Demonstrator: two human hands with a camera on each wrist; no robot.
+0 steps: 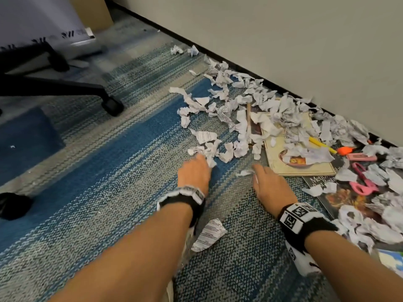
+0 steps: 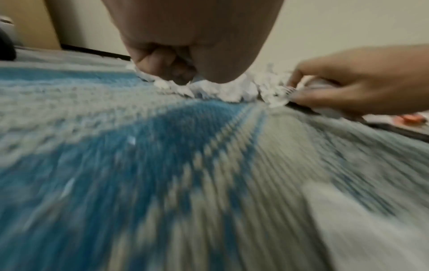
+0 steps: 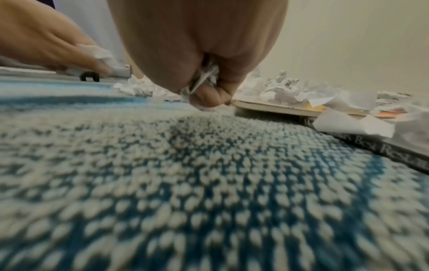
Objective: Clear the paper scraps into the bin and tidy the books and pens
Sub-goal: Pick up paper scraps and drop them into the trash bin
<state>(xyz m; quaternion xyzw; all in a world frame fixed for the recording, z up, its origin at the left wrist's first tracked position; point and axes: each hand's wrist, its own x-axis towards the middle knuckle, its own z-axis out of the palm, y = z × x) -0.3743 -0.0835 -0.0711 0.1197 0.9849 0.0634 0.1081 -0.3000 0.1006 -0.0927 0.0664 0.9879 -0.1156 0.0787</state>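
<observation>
Torn paper scraps (image 1: 246,105) lie strewn over the carpet along the wall and across two books, a cream one (image 1: 305,167) and a dark one (image 1: 340,198). A yellow pen (image 1: 322,144), an orange pen (image 1: 346,150), a pink marker (image 1: 362,157) and pink scissors (image 1: 364,178) lie among them. My left hand (image 1: 197,163) is down at the near edge of the pile, fingers (image 2: 162,67) curled round scraps (image 2: 209,88). My right hand (image 1: 258,172), beside the cream book's corner, grips crumpled scraps (image 3: 205,78) in its fist. No bin is in view.
An office chair base with a caster (image 1: 112,104) stands at the left. A black object (image 1: 13,205) sits at the far left edge. One loose printed scrap (image 1: 209,234) lies between my forearms. The wall (image 1: 283,40) bounds the pile on the far side.
</observation>
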